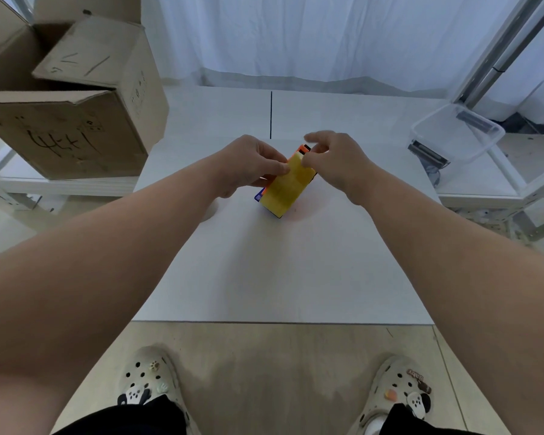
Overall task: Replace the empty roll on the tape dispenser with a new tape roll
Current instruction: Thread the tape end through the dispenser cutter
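Observation:
A yellowish tape roll [285, 189] sits in a dispenser whose orange and black frame [304, 148] shows at its far end; a blue part pokes out at the lower left. It rests on the white table [280, 271], tilted. My left hand [248, 166] grips the roll's left side, thumb on its top face. My right hand [336, 161] pinches the roll's far edge near the orange part, its other fingers spread. Most of the dispenser is hidden by the roll and my hands.
Cardboard boxes [66, 98] stand on a shelf at the left. A clear plastic bin [456, 133] sits at the right beside metal frame posts. A white curtain hangs behind the table. My feet stand below the table's near edge.

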A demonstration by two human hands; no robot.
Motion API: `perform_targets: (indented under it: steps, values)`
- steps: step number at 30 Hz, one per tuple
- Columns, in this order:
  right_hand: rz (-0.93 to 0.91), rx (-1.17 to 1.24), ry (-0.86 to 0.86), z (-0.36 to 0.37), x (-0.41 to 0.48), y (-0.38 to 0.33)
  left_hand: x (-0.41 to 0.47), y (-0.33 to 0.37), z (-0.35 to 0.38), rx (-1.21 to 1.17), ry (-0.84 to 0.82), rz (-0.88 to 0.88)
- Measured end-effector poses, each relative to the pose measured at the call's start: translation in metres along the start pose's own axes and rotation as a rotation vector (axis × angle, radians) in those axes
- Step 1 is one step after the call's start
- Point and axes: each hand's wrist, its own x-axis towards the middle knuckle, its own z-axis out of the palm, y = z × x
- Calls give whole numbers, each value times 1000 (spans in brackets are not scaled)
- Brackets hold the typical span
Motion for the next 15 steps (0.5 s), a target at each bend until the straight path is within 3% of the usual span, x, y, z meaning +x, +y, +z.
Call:
perform_targets:
  steps: [7,15]
  values:
    - [-113,-47,2,2,-5,8,1,0,0,-1,21,-10]
    - [-99,-57,102,0,0,7,-1,0,2,37,-16,18]
